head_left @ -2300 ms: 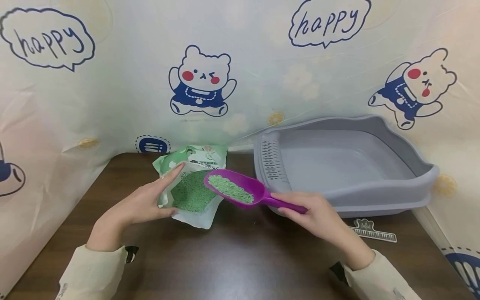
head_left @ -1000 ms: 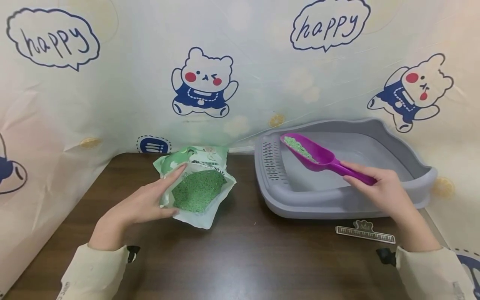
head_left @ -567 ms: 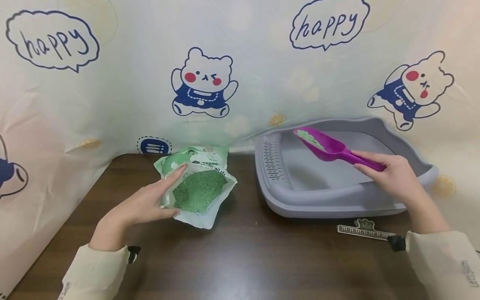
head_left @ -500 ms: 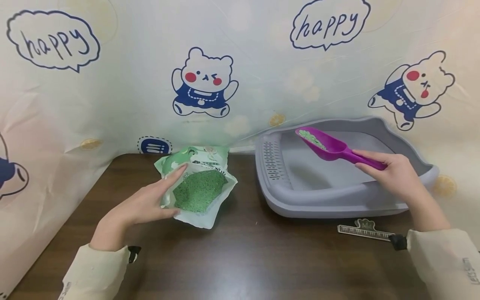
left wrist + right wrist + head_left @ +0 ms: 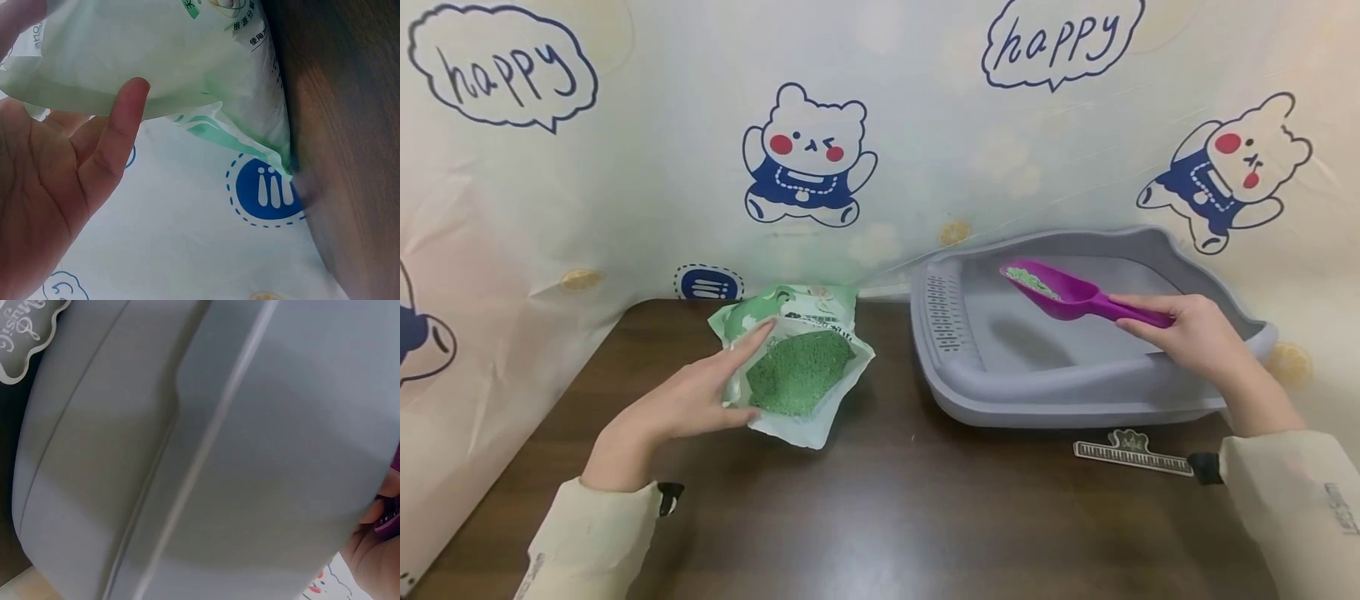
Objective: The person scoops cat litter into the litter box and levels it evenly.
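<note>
My left hand (image 5: 681,404) holds the rim of an open green-and-white bag (image 5: 808,431) with green pellet litter (image 5: 797,375) inside. In the left wrist view, one finger lies against the outside of the bag (image 5: 162,56), and other fingers are partly hidden behind its edge. My right hand (image 5: 1202,333) grips the handle of a purple scoop (image 5: 1067,302), level above the grey litter box (image 5: 1060,398). Green pellets lie in the scoop's front part. The right wrist view is mostly the box wall (image 5: 281,450), with the hand (image 5: 375,565) at its right edge.
A clip with a piano-key pattern (image 5: 1131,454) lies on the brown table (image 5: 865,517), in front of the litter box. A cloth printed with bears (image 5: 805,158) stands behind the table. The box has a slotted ledge (image 5: 943,312) on its left side.
The scoop with pellets has travelled right from the bag to over the litter box. Over the last half second it has shifted only slightly. The left hand has stayed at the bag.
</note>
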Demonstrator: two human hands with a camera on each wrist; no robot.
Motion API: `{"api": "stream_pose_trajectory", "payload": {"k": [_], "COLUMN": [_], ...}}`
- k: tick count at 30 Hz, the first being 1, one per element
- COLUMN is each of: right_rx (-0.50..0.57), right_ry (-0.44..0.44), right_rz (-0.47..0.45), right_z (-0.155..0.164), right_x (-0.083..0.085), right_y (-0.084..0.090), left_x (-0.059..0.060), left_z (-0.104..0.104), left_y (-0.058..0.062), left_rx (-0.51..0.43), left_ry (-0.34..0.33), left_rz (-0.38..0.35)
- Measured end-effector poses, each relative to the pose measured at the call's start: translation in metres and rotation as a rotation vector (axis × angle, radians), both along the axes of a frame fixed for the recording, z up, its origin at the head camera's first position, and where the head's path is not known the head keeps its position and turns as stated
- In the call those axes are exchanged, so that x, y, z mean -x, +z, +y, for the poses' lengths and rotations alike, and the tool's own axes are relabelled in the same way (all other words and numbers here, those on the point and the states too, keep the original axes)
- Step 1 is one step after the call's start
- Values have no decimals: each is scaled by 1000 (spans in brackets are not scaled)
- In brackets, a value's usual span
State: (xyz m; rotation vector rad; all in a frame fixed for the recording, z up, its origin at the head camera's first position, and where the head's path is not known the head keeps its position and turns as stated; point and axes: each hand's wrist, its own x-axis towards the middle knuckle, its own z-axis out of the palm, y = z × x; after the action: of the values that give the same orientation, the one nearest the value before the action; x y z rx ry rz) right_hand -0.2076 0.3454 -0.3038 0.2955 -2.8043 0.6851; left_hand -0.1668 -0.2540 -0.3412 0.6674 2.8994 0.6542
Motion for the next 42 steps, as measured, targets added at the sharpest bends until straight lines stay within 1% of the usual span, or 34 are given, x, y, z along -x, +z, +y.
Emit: {"api": "stream_pose_trajectory", "payload": {"k": [3, 8, 14, 19, 25, 29, 34, 42], "right_rx": [-31, -121, -179, -217, -275, -301, -324, -318], "right_ry": [-3, 0, 33, 49, 102, 118, 144, 185], "right_rz": [-9, -35, -87, -109, -143, -169, -193, -204], "right_z": [1, 2, -3, -7, -9, -7, -3, 1], "right_x": [3, 10, 17, 23, 29, 30, 32, 37], "right_y": [0, 1, 2, 6, 10, 13, 17, 21], "left_x": [2, 3, 0, -3, -5, -3, 0, 3], "left_z": [1, 1, -1, -2, -4, -3, -2, -3], "left_y": [-1, -2, 0, 0, 0, -1, -2, -1], "left_rx": [-2, 7, 2, -6, -5, -2, 3, 5], "left_ry": [-3, 4, 15, 17, 20, 8, 9, 5], "left_rz": [-4, -7, -13, -2, 14, 9, 15, 25]}}
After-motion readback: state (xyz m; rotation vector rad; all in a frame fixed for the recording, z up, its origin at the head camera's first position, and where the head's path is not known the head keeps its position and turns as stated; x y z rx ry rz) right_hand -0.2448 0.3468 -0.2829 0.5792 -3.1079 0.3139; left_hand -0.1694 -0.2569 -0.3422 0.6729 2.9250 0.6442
